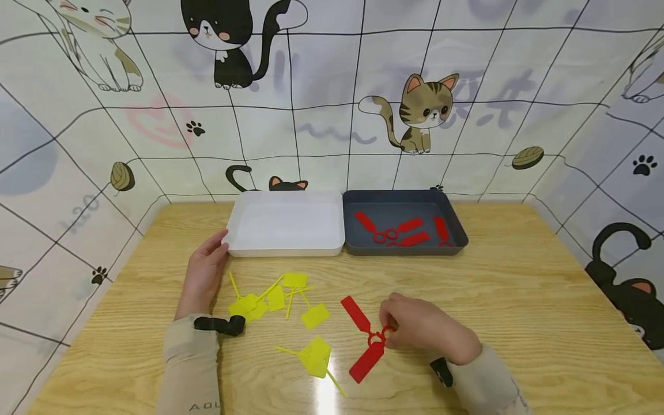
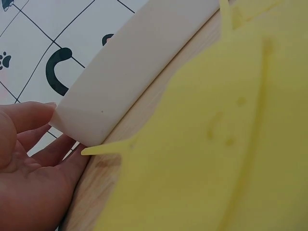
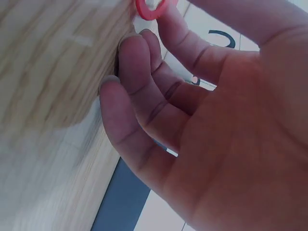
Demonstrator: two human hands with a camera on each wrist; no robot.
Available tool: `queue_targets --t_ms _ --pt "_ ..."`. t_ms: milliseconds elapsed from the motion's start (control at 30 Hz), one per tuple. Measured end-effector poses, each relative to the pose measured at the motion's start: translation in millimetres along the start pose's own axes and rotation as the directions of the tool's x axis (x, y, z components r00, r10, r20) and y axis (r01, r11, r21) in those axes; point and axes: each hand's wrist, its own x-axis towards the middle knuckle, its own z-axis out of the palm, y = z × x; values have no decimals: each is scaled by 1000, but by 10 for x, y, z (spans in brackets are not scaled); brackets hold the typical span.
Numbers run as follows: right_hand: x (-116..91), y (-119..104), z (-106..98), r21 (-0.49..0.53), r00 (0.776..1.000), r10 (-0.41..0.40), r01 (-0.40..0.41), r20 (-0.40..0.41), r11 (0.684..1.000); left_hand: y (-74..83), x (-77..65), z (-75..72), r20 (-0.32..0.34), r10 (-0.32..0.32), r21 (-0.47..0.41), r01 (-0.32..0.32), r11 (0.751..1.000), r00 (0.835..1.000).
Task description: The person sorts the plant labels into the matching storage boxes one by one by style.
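Observation:
My left hand (image 1: 202, 279) holds the near left corner of a white tray (image 1: 286, 252); in the left wrist view its thumb is at the tray's upper edge and fingers (image 2: 55, 153) lie by the lower edge. Right of centre, my right hand (image 1: 422, 325) pinches the ring of a red plastic tag (image 1: 385, 331) between thumb and fingertips. Two red tags, an upper one (image 1: 355, 314) and a lower one (image 1: 365, 363), lie on the table with their ring ends close to that hand. In the right wrist view a red ring (image 3: 150, 11) shows at the fingertips.
A dark grey tray (image 1: 358, 251) with several red tags (image 1: 411, 225) adjoins the white one. Several yellow tags with thin tails (image 1: 294, 280) lie before the white tray, and more yellow tags (image 1: 315, 356) lie nearer on the wooden table (image 1: 519, 288). A cat-print cloth (image 1: 321, 75) hangs behind.

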Motion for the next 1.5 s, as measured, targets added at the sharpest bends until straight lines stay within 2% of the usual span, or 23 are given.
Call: queue_targets --t_ms 267,500,733,900,1067,1300,1500 --pt "33 63 -29 79 998 55 -55 -5 995 5 -12 4 4 -2 12 1 1000 1000" --pt "50 68 -30 67 997 72 -69 -37 995 10 -6 7 8 3 13 -4 1000 1000" --pt "75 101 -23 69 998 30 -26 -56 997 18 -7 1 6 10 9 -10 1000 1000" --pt "87 117 -23 81 999 -21 25 -47 996 13 -5 -1 7 4 1 -4 1000 1000" --pt "79 126 -44 103 995 -72 79 -73 992 -1 6 0 1 -7 6 7 1000 1000" --pt "85 163 -62 199 994 -79 94 -80 976 -13 14 -5 -7 -7 13 7 1000 1000" --pt "98 202 -46 223 992 -76 96 -97 970 -10 20 -8 -1 6 -12 -6 1000 1000"
